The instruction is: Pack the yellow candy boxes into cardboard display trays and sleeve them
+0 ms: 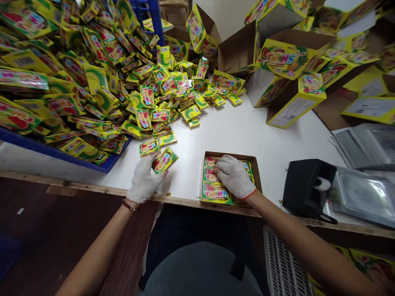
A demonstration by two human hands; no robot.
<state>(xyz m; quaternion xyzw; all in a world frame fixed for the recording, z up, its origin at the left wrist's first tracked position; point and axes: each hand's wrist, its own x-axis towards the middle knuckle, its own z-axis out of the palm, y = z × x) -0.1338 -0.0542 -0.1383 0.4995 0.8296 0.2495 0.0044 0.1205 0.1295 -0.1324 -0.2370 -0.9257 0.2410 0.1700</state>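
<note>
In a white knitted glove with bare fingertips, my left hand (144,179) grips a small yellow-green candy box (165,160) just above the table's front edge. Another candy box (149,147) lies right behind it, at the edge of the loose pile (173,94). To the right, an open cardboard display box (258,174) sits at the table edge with rows of the same small boxes (217,193) inside. My right hand (233,174), gloved too, rests over these rows with curled fingers. Whether it holds one of them is hidden beneath the palm.
A blue crate (108,164) heaped with candy boxes stands at left. Empty printed cartons (282,57) are stacked at the back right. A black tape dispenser (304,189) and clear plastic packaging (364,193) lie at right on the white table (191,172).
</note>
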